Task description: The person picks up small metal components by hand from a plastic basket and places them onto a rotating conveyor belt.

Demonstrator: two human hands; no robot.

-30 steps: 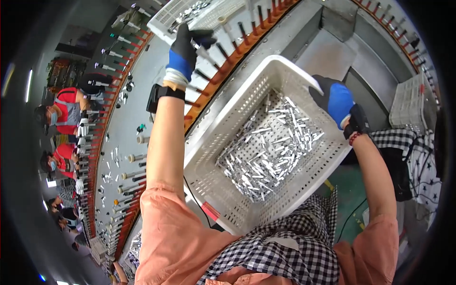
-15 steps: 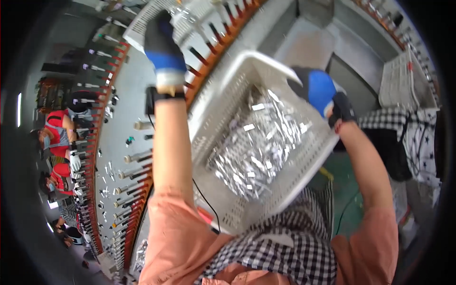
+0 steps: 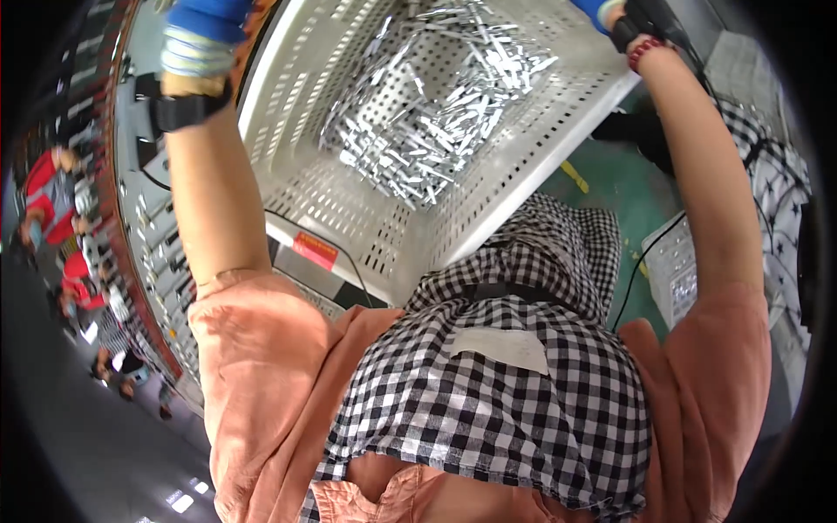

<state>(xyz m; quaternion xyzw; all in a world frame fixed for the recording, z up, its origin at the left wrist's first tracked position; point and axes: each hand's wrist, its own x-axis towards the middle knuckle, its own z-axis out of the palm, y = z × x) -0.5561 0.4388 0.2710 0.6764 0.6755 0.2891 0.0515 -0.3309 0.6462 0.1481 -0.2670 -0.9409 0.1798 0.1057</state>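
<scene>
A large white perforated plastic basket lies tilted across the upper middle. In it are many small, shiny, slender metal pieces, heaped loosely over its bottom. My left hand, in a blue glove, is at the upper left beyond the basket's left rim; its fingers are cut off by the top edge. At the upper right my right hand, also gloved in blue, is beside the basket's right rim. Its fingers are out of the picture, so its hold on the rim cannot be seen.
On the left runs a line with upright tools, where people in red work. A light tray with small pieces is at the right, by the green floor. Another person in star-patterned clothing stands close by.
The view has shifted, so the basket and both hands sit higher in it. More of my checked apron shows. My left hand has left the white rack at the top.
</scene>
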